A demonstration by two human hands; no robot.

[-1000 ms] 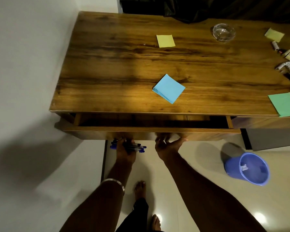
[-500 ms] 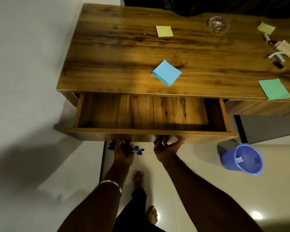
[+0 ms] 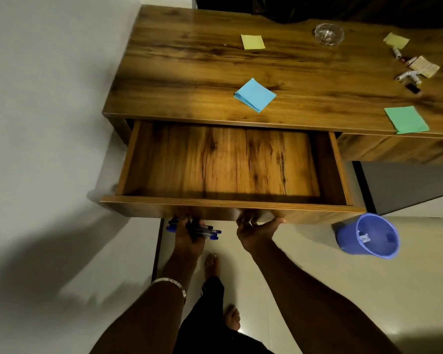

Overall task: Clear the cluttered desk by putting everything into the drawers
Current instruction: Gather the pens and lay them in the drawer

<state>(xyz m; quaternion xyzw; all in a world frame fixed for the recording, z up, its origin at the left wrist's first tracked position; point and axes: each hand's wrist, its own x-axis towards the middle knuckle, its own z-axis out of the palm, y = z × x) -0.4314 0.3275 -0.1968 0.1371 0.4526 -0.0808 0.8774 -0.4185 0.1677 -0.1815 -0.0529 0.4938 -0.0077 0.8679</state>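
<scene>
Bundle of blue pens [image 3: 193,230] lying left-to-right, gripped in left hand [image 3: 188,237]. Right hand [image 3: 256,232] hooked under open wooden drawer [image 3: 230,203] front, fingertips hidden.

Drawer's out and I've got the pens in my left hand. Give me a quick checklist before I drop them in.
1. Drawer pulled out far enough: ok, most of its floor shows.
2. Drawer floor free for the pens: ok, nothing visible inside.
3. Pens secure: ok, the left hand grips the bundle below the drawer front.
4. Right hand free to let go: cannot tell, its fingers curl under the front edge.
5. Lift path over the front panel: ok, nothing above the rim.
6. Desk cleared: not ok, the blue notes, the green notes and the glass bowl remain.
</scene>
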